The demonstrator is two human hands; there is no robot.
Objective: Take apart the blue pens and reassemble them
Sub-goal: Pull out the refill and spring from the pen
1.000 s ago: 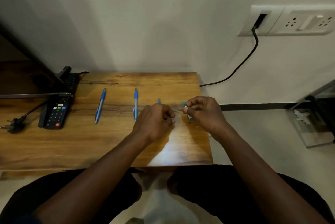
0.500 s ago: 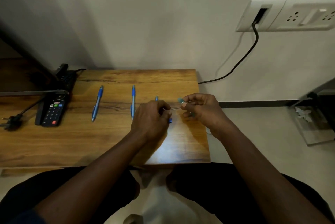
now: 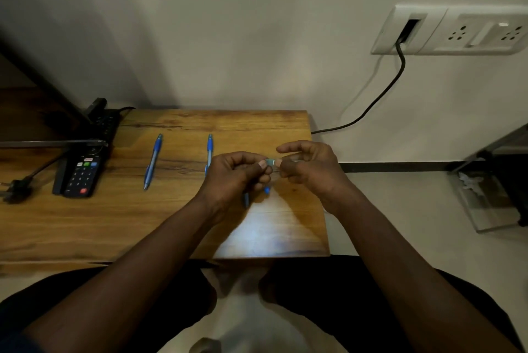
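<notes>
A black plug lay at the far left edge of the wooden table, its lead running toward the wall. Just to its right stood a black remote control, with a black power strip behind it and a thin metal bar crossing over its top end.

Right of the remote, a whole blue pen lay flat on the wood, apart from everything else. A second blue pen lay further right, its lower end hidden behind the left hand.

The left hand was held above the right part of the table, fingers curled in, thumb and forefinger pinching a small teal pen part. The right hand met it from the other side, thumb and a finger nipping the same part, the forefinger arched above it. Whether the right hand held anything further could not be told.

Below the two hands, two short blue pen pieces showed close to the tabletop, partly hidden by the left hand; whether they lay on the wood could not be told.

On the wall at the right, a white socket plate carried a black cable that ran down behind the table's back corner. A clear plastic object sat on the floor at the far right.
</notes>
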